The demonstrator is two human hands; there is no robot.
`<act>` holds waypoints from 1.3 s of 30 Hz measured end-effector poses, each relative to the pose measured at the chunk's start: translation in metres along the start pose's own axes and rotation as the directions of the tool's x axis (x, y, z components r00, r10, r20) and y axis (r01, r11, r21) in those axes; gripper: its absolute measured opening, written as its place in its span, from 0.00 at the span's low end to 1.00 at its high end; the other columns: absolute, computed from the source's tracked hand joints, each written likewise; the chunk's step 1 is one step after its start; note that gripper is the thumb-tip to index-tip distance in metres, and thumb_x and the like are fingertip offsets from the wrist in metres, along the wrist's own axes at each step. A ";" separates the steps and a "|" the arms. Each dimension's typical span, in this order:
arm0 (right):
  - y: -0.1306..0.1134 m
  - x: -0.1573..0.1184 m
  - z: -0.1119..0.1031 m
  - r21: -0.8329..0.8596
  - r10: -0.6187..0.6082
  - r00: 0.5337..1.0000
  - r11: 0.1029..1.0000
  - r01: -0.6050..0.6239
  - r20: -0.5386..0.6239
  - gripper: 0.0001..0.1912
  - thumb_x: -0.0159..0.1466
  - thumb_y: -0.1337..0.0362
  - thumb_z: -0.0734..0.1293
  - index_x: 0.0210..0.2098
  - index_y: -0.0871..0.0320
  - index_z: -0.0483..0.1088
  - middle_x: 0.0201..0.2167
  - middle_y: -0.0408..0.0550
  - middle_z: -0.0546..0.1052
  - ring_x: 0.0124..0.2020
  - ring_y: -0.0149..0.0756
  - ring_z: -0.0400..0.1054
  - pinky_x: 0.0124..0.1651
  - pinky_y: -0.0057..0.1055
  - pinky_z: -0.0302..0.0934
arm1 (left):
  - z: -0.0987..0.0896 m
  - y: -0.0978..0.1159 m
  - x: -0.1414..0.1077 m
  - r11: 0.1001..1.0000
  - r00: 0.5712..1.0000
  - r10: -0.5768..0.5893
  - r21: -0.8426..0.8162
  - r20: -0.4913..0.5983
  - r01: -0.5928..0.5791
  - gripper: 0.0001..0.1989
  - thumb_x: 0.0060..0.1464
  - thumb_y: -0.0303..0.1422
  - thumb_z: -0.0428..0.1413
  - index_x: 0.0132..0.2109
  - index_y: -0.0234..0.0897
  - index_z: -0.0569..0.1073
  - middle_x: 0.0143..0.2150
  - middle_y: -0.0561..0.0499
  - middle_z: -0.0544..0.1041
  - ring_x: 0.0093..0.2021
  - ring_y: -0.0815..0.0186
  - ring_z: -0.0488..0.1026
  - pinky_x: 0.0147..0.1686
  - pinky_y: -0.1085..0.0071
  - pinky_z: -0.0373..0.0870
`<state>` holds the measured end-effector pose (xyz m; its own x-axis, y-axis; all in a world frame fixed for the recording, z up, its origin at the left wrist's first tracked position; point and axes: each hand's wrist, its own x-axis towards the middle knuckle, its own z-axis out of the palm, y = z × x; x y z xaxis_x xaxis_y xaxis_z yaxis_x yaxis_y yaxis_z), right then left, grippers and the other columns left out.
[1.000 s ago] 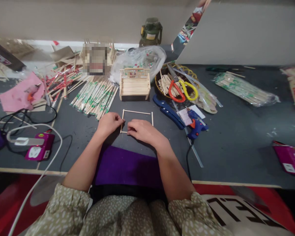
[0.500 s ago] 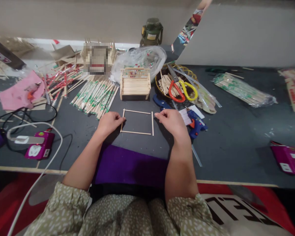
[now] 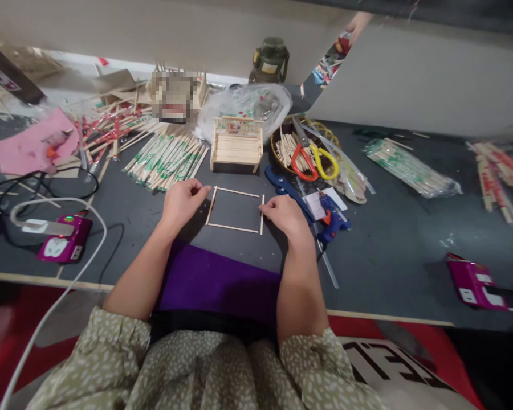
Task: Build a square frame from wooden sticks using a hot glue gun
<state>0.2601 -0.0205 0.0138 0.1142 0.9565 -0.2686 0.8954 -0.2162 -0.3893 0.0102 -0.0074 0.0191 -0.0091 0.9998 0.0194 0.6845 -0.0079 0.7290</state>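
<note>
- Stick rectangle (image 3: 233, 228) lies flat on the dark tabletop (image 3: 389, 250), between the left and right fingers.
- Left hand (image 3: 180, 204): thumb and forefinger drawn together just beside the far end of the left stick (image 3: 211, 205); can't tell if they touch it or pinch anything.
- Right hand (image 3: 285, 215): thumb and forefinger pinching the right stick (image 3: 261, 224) near its middle; slim gaps between this stick and the ends of the far and near ones.
- Small slatted bench model (image 3: 237, 149): upright, beyond both sets of fingers.
- Wrapped sticks (image 3: 166, 156): fanned out beyond the left fingers; green print on wrappers, too small to read.
- Bagged bundle (image 3: 410, 168): far right of the right fingers, similar green print, unreadable.
- Basket (image 3: 325, 128) with short sticks and scissors, one handle orange, one yellow: beyond and right of the right fingers.
- Blue glue gun (image 3: 334, 225), red light showing: right of the right fingers, beside a paper slip (image 3: 313, 204) with faint marks, not legible.
- Magenta power box (image 3: 64, 242): well left of the left fingers, pale label, text unreadable.
- Printed cloth (image 3: 393, 376): nearer the body than the right fingers, big black letters, "E" and "L" readable, rest cut off.
</note>
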 end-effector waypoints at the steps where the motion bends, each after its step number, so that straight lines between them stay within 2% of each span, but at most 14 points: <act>1: 0.002 0.000 -0.001 0.023 -0.011 1.000 1.000 0.011 0.005 0.16 0.58 0.64 0.66 0.16 0.56 0.63 0.17 0.44 0.67 0.23 0.32 0.60 0.29 0.31 0.48 | 0.000 0.000 0.000 1.000 1.000 -0.005 0.013 0.013 0.005 0.15 0.54 0.41 0.54 0.25 0.37 0.69 0.21 0.55 0.67 0.23 0.70 0.61 0.27 0.70 0.53; 7: 0.011 -0.006 -0.010 0.345 -0.094 0.994 0.936 0.068 0.060 0.15 0.56 0.57 0.66 0.16 0.57 0.66 0.15 0.41 0.67 0.20 0.29 0.57 0.27 0.30 0.48 | 0.002 0.000 0.001 0.990 0.988 -0.029 0.139 0.154 0.008 0.14 0.54 0.40 0.55 0.25 0.37 0.71 0.22 0.52 0.71 0.24 0.68 0.62 0.28 0.69 0.52; 10: 0.008 -0.007 -0.009 0.395 -0.115 0.991 0.915 0.077 0.072 0.16 0.55 0.54 0.66 0.17 0.57 0.67 0.15 0.40 0.68 0.20 0.29 0.57 0.27 0.30 0.48 | 0.003 0.001 0.001 0.982 0.975 -0.033 0.191 0.219 -0.010 0.14 0.55 0.41 0.54 0.26 0.38 0.73 0.23 0.51 0.72 0.25 0.67 0.63 0.28 0.69 0.52; 15: 0.002 -0.005 -0.004 0.370 -0.118 0.990 0.925 0.083 0.074 0.16 0.55 0.54 0.66 0.18 0.57 0.67 0.16 0.41 0.69 0.20 0.29 0.58 0.27 0.30 0.48 | 0.005 0.003 0.001 0.959 0.960 -0.058 0.281 0.276 -0.023 0.17 0.55 0.45 0.55 0.26 0.38 0.74 0.24 0.50 0.72 0.27 0.64 0.66 0.29 0.68 0.55; 24: 0.003 -0.002 -0.002 0.314 -0.110 0.991 0.946 0.081 0.076 0.16 0.56 0.55 0.66 0.17 0.57 0.68 0.16 0.42 0.70 0.21 0.30 0.59 0.28 0.30 0.48 | 0.010 0.002 0.000 0.916 0.958 -0.051 0.396 0.282 -0.068 0.16 0.55 0.46 0.57 0.28 0.38 0.76 0.26 0.48 0.76 0.29 0.63 0.70 0.27 0.70 0.55; 29: 0.001 -0.001 -0.002 0.278 -0.097 0.993 0.958 0.073 0.073 0.16 0.57 0.57 0.66 0.16 0.57 0.67 0.16 0.41 0.70 0.21 0.30 0.60 0.29 0.30 0.49 | 0.008 0.005 0.000 0.911 0.951 -0.081 0.408 0.300 -0.051 0.17 0.56 0.46 0.56 0.30 0.38 0.78 0.29 0.47 0.77 0.31 0.61 0.71 0.28 0.69 0.56; 34: -0.003 -0.003 -0.004 0.245 -0.071 0.994 0.968 0.050 0.077 0.17 0.58 0.58 0.66 0.16 0.57 0.66 0.15 0.41 0.68 0.21 0.31 0.60 0.29 0.30 0.49 | 0.008 0.005 -0.001 0.917 0.952 -0.075 0.396 0.296 -0.051 0.17 0.56 0.46 0.57 0.29 0.38 0.76 0.27 0.47 0.76 0.30 0.63 0.69 0.28 0.70 0.54; 39: -0.004 -0.003 -0.003 0.235 -0.069 0.995 0.971 0.050 0.074 0.17 0.58 0.59 0.67 0.15 0.56 0.65 0.15 0.40 0.67 0.22 0.31 0.61 0.30 0.30 0.50 | 0.009 0.004 0.000 0.929 0.954 -0.070 0.369 0.291 -0.045 0.16 0.55 0.45 0.57 0.27 0.38 0.75 0.27 0.47 0.75 0.30 0.62 0.69 0.29 0.70 0.56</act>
<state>0.2575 -0.0214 0.0191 0.0199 0.9520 -0.3056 0.7738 -0.2082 -0.5983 0.0196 -0.0077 0.0160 0.1558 0.9603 -0.2313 0.9046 -0.0447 0.4238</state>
